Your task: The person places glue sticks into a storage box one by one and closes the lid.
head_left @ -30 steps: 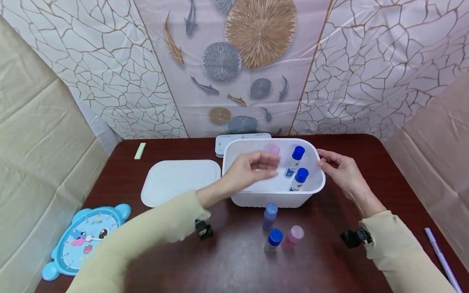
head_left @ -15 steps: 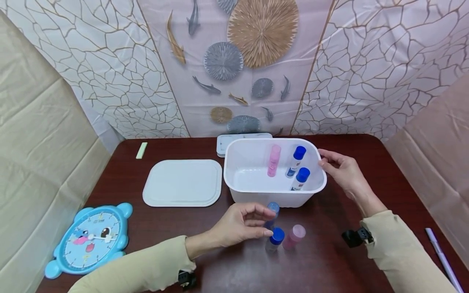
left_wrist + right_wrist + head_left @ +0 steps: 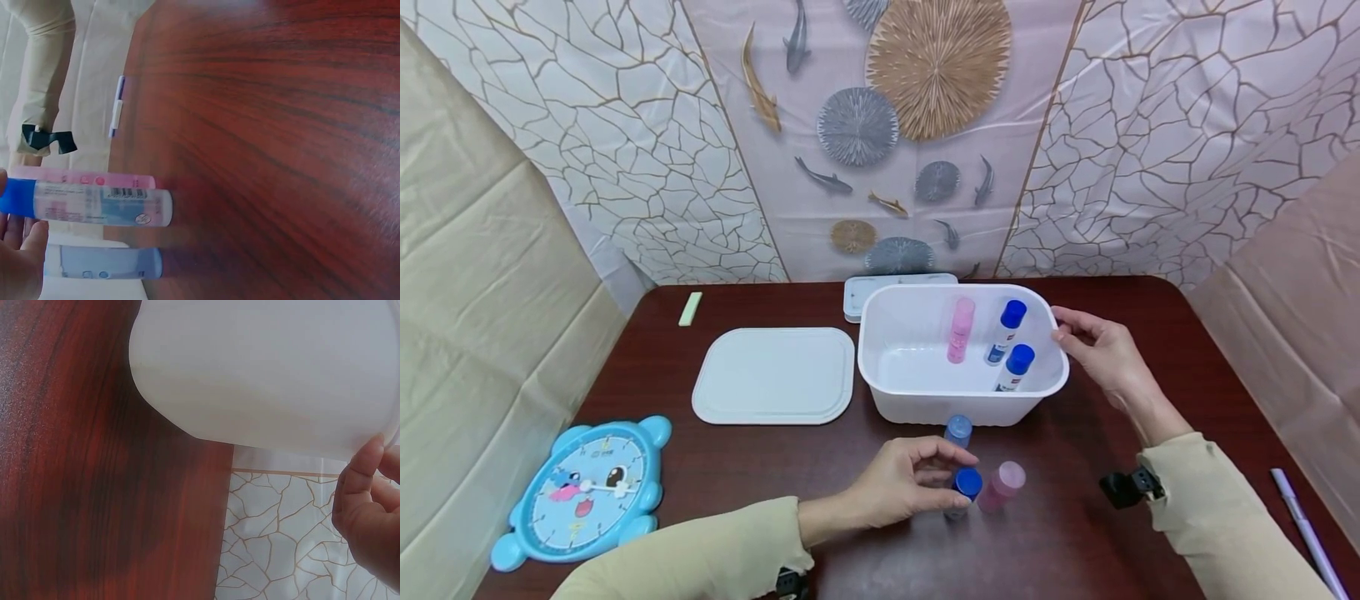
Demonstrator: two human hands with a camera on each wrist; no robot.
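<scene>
Glossy wood-grain table [image 3: 1150,517], matt plastic bin [image 3: 958,408]

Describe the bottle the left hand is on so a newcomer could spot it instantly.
Start at the white tub on the dark wooden table. Three upright bottles stand on the table just in front of it, on the person's side. The one meant is the dark-blue-capped bottle in the middle, pinched by the left hand: nearer the person than the pale blue bottle and left of the pink bottle.

Dark wood table [image 3: 1150,308], crackle-print backdrop [image 3: 1187,125] w/ fish panel; beige side sheets [image 3: 482,275]
</scene>
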